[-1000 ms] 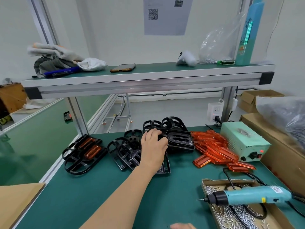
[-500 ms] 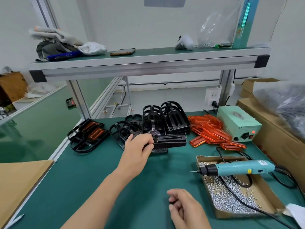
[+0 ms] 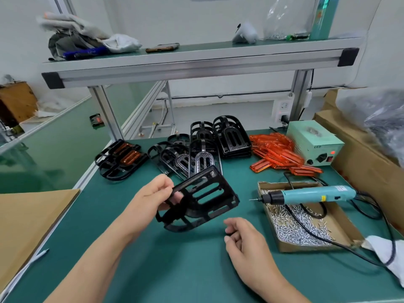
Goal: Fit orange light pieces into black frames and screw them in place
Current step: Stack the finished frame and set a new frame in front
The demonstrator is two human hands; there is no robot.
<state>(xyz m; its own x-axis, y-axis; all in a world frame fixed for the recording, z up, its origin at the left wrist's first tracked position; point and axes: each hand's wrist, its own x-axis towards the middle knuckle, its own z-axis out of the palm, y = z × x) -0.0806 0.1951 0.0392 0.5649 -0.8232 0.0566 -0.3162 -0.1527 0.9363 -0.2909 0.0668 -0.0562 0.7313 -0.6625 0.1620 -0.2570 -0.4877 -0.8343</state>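
Left grip (image 3: 150,200) pinches one black frame (image 3: 190,206) by its curved end, tilted above mid bench (image 3: 153,270). Right grip (image 3: 242,237) sits at its 5 o'clock, fingers loosely curled, holding nothing. Orange light pieces (image 3: 277,154) piled at frame's 1 o'clock, spare frames (image 3: 196,149) at 12, elec. screwdriver (image 3: 306,194) at 3.

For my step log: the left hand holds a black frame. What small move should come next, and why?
Probably the right hand reaches for an orange piece: the frame, gripped by the left hand, has empty slots, and the right hand holds nothing.
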